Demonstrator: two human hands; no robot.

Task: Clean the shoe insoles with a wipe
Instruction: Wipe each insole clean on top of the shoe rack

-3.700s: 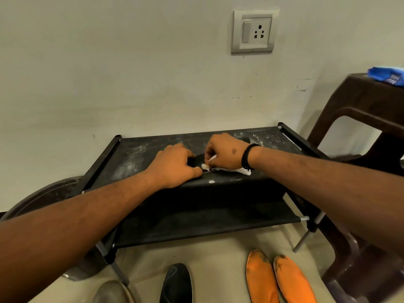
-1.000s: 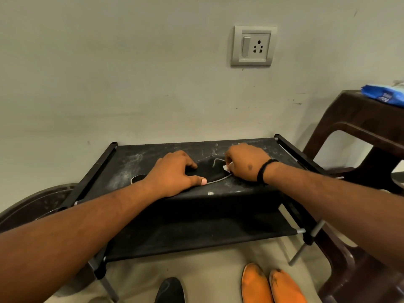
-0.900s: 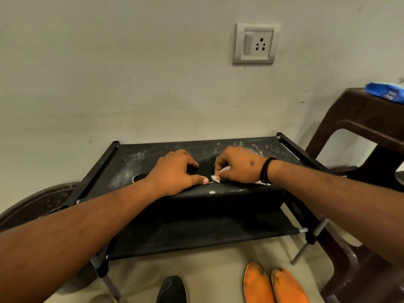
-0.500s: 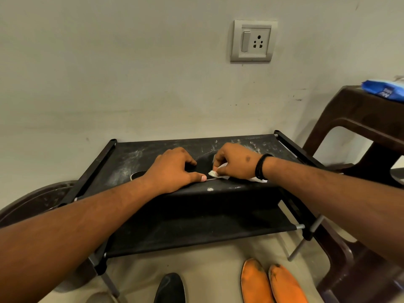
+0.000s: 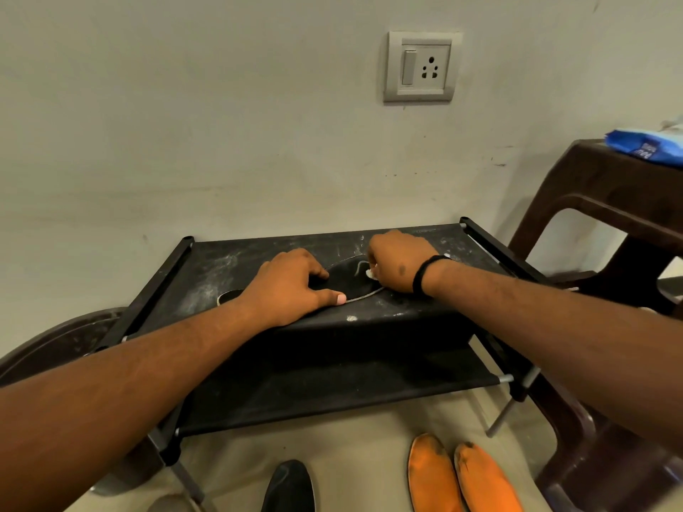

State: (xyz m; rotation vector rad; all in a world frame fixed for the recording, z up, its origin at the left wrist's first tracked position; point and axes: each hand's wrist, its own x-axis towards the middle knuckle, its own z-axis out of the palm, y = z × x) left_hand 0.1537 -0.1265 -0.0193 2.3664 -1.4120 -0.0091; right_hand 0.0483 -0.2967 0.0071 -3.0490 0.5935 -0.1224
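While the left hand (image 5: 292, 286) lies palm-down over the dark insole (image 5: 347, 286), fingers curved over its middle and thumb stretched along its near edge, the right hand (image 5: 397, 262) is bunched round a small white wipe (image 5: 370, 273) and presses it onto the insole's right end. The insole lies flat at centre frame on the top shelf of the black rack (image 5: 462, 249), its heel end peeking out left of the left wrist.

It is probably light, thin and floppy, so it would skid or buckle under rubbing unless pinned; holding it flat across the middle, as the left hand does, seems the sensible grip. The wipe looks soft and likely damp, easy to bunch. The shelf's fabric appears to sag under the pressing hands, so hard pressure has little backing.

For room, the wall sits close behind the shelf, raised side bars bound it at left and right, and the near edge drops away just below the left thumb. A brown stool (image 5: 610, 201) stands at right frame with a blue packet (image 5: 645, 147) on it; orange slippers (image 5: 462, 478) and a black shoe (image 5: 290, 485) lie on the floor at lower frame.
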